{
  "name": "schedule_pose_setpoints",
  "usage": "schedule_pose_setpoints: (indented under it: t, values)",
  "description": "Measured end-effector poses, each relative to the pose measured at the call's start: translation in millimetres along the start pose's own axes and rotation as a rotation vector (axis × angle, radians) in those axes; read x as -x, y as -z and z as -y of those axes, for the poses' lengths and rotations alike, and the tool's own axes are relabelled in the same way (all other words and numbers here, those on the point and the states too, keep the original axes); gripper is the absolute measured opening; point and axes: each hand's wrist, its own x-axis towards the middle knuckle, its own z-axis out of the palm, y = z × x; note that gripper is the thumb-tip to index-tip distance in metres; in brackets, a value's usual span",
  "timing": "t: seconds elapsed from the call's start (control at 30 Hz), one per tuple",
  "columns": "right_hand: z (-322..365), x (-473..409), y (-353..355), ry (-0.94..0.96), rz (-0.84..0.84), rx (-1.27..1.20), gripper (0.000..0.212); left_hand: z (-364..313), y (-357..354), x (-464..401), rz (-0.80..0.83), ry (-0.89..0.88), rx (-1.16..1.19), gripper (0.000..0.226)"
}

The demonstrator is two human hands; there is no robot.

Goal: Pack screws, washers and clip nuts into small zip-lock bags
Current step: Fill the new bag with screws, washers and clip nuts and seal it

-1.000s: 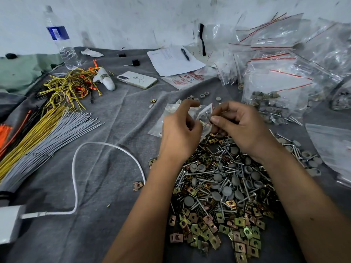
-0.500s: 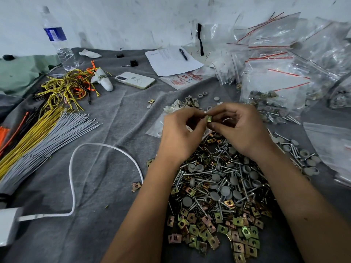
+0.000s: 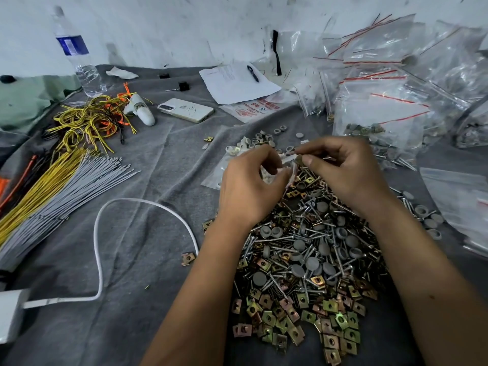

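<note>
My left hand (image 3: 250, 186) grips a small clear zip-lock bag (image 3: 288, 161) by its mouth, above the far end of the pile. My right hand (image 3: 346, 175) pinches a small clip nut (image 3: 299, 161) between thumb and forefinger right at the bag's opening. Below both hands a big mixed pile of screws (image 3: 298, 249), grey cap washers (image 3: 311, 262) and brass-coloured clip nuts (image 3: 330, 323) lies on the grey cloth. What the bag holds is hidden by my fingers.
Small white washers (image 3: 253, 143) and flat empty bags (image 3: 214, 178) lie beyond my left hand. Filled zip-lock bags (image 3: 396, 107) are stacked at right. A phone (image 3: 184, 110), paper with pen (image 3: 237, 83), bottle (image 3: 79, 62), wire bundles (image 3: 66, 180) and a white cable (image 3: 100, 247) lie to the left.
The bag stood upright between my hands a second ago. My right hand has since brought a clip nut to the bag's mouth, and both hands have shifted slightly away from me.
</note>
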Motion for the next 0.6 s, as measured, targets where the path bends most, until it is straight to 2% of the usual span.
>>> schedule_pose_setpoints:
  t: [0.1, 0.17, 0.23, 0.3, 0.4, 0.6]
  values:
    - [2, 1, 11, 0.001, 0.179, 0.07, 0.018, 3, 1, 0, -0.042, -0.004, -0.148, 0.024]
    - [-2, 3, 10, -0.015, 0.28, 0.238, 0.011, 5, 1, -1, -0.061, 0.048, -0.131, 0.019]
    - [-6, 3, 7, 0.011, 0.274, 0.451, 0.005, 6, 1, -1, -0.084, 0.11, -0.1, 0.01]
    - [-8, 1, 6, 0.034, 0.278, 0.592, 0.013, 7, 0, -2, -0.112, 0.157, -0.096, 0.01]
    - [-8, 1, 5, 0.016, 0.34, 0.666, 0.029, 8, 2, -3, -0.139, 0.213, -0.044, 0.012]
    - [-4, -1, -5, -0.062, 0.448, 0.82, 0.026, 6, 1, -3, -0.139, 0.21, 0.013, 0.013]
